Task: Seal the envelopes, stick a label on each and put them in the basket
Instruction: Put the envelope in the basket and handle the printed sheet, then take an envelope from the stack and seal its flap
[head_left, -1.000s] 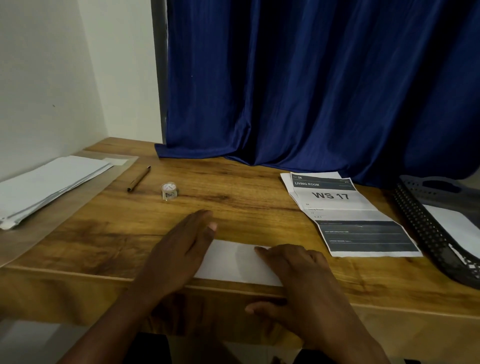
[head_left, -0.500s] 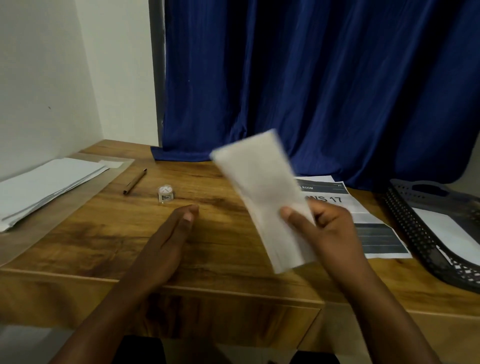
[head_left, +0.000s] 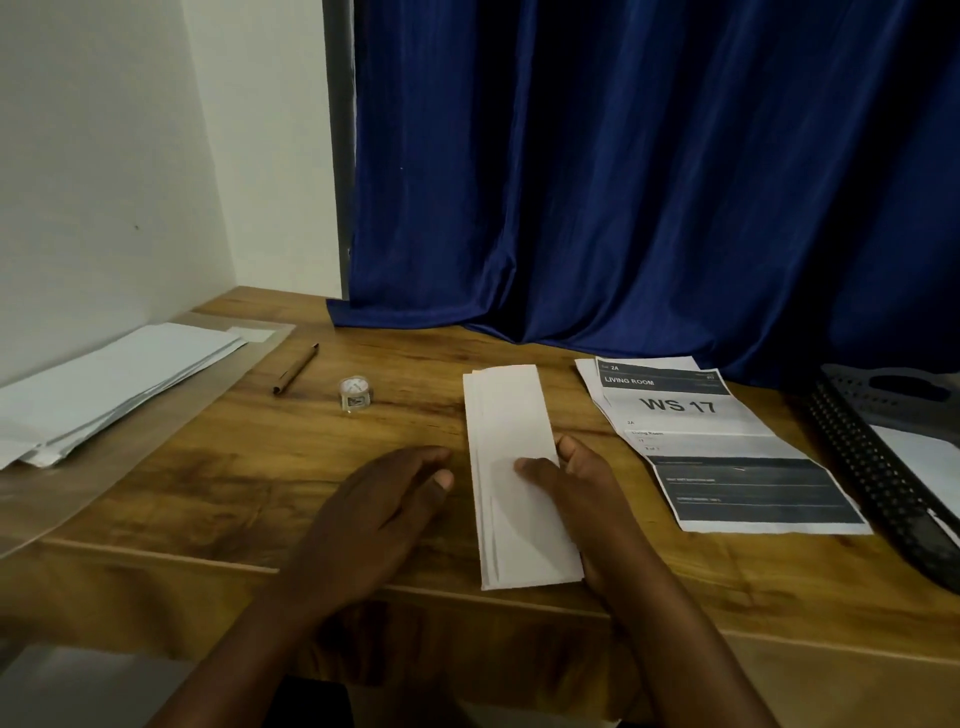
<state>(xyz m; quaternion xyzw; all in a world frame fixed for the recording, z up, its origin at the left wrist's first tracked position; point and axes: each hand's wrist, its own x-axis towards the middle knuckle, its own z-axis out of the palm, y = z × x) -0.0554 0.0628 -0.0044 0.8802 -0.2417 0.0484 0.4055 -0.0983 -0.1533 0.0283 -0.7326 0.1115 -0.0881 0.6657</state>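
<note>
A white envelope lies lengthways on the wooden table, its near end at the front edge. My right hand holds it at its right edge, thumb on top and fingers underneath. My left hand rests flat on the table just left of the envelope, fingers straight, holding nothing. A stack of white envelopes lies at the far left. A small roll of labels stands behind my left hand. The dark plastic basket sits at the right edge with a white envelope inside.
A brown pen lies left of the label roll. A printed sheet reading WS 17 lies between the envelope and the basket. A blue curtain hangs behind the table, and a white wall stands on the left.
My right hand lifted the envelope off the front edge, swung it through the air and set it down lengthways. My left hand stayed on the table.
</note>
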